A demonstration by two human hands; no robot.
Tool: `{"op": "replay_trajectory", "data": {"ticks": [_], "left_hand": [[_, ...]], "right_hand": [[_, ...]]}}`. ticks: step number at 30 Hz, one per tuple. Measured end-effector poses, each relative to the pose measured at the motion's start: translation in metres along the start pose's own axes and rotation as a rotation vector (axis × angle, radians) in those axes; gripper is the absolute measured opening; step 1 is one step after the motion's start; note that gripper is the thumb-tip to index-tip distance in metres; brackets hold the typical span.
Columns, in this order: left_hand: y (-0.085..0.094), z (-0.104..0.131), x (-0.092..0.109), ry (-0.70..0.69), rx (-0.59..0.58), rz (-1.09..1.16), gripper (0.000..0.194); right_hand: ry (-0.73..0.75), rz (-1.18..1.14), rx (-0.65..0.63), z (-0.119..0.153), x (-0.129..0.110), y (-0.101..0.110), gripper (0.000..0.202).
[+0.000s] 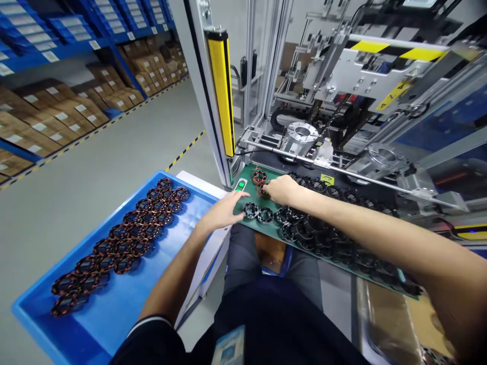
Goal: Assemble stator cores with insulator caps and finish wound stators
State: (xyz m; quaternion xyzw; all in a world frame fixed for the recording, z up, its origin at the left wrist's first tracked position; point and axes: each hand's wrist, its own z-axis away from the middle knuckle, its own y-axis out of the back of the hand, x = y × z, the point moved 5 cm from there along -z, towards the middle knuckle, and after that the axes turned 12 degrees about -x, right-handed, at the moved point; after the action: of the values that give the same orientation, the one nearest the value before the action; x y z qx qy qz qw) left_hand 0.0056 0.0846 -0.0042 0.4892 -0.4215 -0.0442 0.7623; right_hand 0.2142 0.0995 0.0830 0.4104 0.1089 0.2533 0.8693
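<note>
My right hand [283, 189] reaches across to the left end of a green work mat [243, 203]. Its fingers are closed on a copper-wound motor stator [263, 190], which they partly hide. Just beyond lies another wound stator [259, 176]. My left hand [223, 210] is held at the mat's left edge with thumb and fingers apart and nothing between them. Close to its thumb sit two black stator cores without copper [250, 210], side by side. Many more black stator cores [289, 232] fill the mat to the right, some under my right forearm.
On my left stands a blue tray [182, 238] holding rows of wound stators [125, 230]. A green-lit switch box [241, 185] sits by the mat's corner. Behind the mat is a machine with metal round fixtures [302, 133], a rail and a yellow upright post [220, 91].
</note>
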Motion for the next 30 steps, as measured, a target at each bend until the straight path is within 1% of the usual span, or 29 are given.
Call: {"op": "replay_trajectory", "data": {"ticks": [1,3,4,5,6,8,10,11,12,14,15,16,17,18,20,21,22,23,24,26,30], "left_hand": [[-0.014,0.008,-0.002,-0.004,0.004,0.064,0.086],[-0.040,0.015,-0.006,0.009,0.035,0.164,0.107],[-0.050,0.013,-0.008,0.022,0.060,0.196,0.111],[-0.058,0.010,-0.010,0.036,0.087,0.216,0.108],[-0.063,0.006,-0.011,0.046,0.110,0.226,0.101],[-0.069,-0.004,-0.016,0.052,0.139,0.227,0.083],[-0.067,-0.010,-0.021,0.044,0.147,0.222,0.074],[-0.066,-0.011,-0.023,0.038,0.148,0.222,0.076],[-0.063,-0.009,-0.024,0.035,0.155,0.225,0.082],[-0.058,0.000,-0.017,0.045,0.194,0.235,0.105],[-0.054,0.008,-0.007,0.047,0.240,0.241,0.117],[-0.050,0.017,0.007,0.031,0.305,0.247,0.127],[-0.045,0.027,0.026,0.003,0.384,0.251,0.132],[-0.039,0.038,0.050,-0.067,0.490,0.258,0.132],[-0.027,0.057,0.102,-0.229,0.670,0.259,0.121],[-0.022,0.064,0.125,-0.271,0.752,0.249,0.112],[-0.017,0.069,0.144,-0.281,0.809,0.232,0.101],[-0.013,0.071,0.160,-0.281,0.851,0.214,0.091],[-0.010,0.072,0.171,-0.275,0.872,0.197,0.083],[-0.005,0.072,0.184,-0.275,0.886,0.171,0.073],[-0.003,0.073,0.190,-0.290,0.928,0.085,0.067]], "right_hand": [[-0.007,0.003,0.035,0.008,-0.006,-0.010,0.044],[-0.034,0.002,0.090,0.021,-0.021,-0.032,0.047],[-0.049,-0.004,0.110,0.026,-0.029,-0.043,0.049],[-0.069,-0.014,0.122,0.028,-0.037,-0.053,0.051],[-0.091,-0.028,0.127,0.027,-0.043,-0.062,0.052],[-0.120,-0.070,0.126,0.023,-0.049,-0.074,0.050],[-0.122,-0.134,0.121,0.020,-0.048,-0.075,0.045],[-0.117,-0.175,0.120,0.022,-0.044,-0.073,0.044],[-0.111,-0.224,0.120,0.026,-0.039,-0.068,0.047],[-0.092,-0.341,0.121,0.044,-0.024,-0.054,0.059],[-0.075,-0.406,0.118,0.057,-0.016,-0.045,0.065],[-0.047,-0.478,0.113,0.071,-0.009,-0.037,0.067],[-0.004,-0.553,0.106,0.086,-0.002,-0.028,0.063],[0.063,-0.640,0.096,0.100,0.003,-0.019,0.057],[0.226,-0.831,0.082,0.124,0.008,-0.001,0.055],[0.291,-0.906,0.075,0.133,0.009,0.007,0.057],[0.336,-0.959,0.070,0.141,0.009,0.013,0.059],[0.361,-0.988,0.064,0.146,0.009,0.017,0.061],[0.376,-1.007,0.057,0.149,0.009,0.019,0.061],[0.406,-1.028,0.036,0.154,0.008,0.019,0.061],[0.448,-1.047,0.014,0.158,0.011,0.010,0.060]]}}
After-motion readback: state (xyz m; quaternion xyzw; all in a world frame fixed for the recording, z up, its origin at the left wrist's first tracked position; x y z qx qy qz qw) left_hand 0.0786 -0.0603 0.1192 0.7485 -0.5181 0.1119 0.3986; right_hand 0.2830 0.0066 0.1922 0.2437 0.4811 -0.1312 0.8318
